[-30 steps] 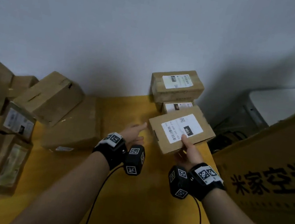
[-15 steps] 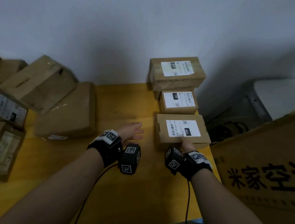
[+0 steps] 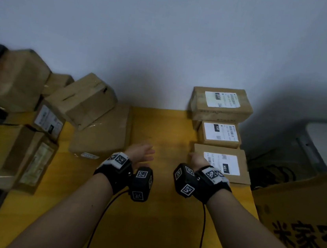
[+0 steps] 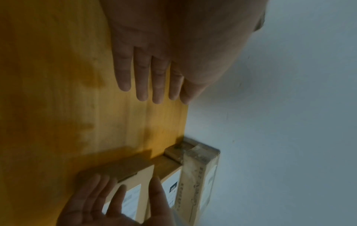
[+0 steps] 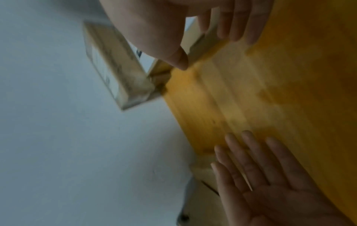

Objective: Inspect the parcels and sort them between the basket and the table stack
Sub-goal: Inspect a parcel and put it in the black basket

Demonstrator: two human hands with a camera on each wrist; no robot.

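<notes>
The parcel (image 3: 222, 163) lies flat on the desk (image 3: 164, 128) in front of the stack, the right hand (image 3: 197, 160) seems loosely spread at its near corner, left hand (image 3: 139, 153) open, so a careless withdrawal could drag it crooked.

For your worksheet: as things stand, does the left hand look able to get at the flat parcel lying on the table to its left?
Probably yes. The left hand is open and holds nothing, the flat parcel lies close beside it, and only bare table lies between.
</notes>
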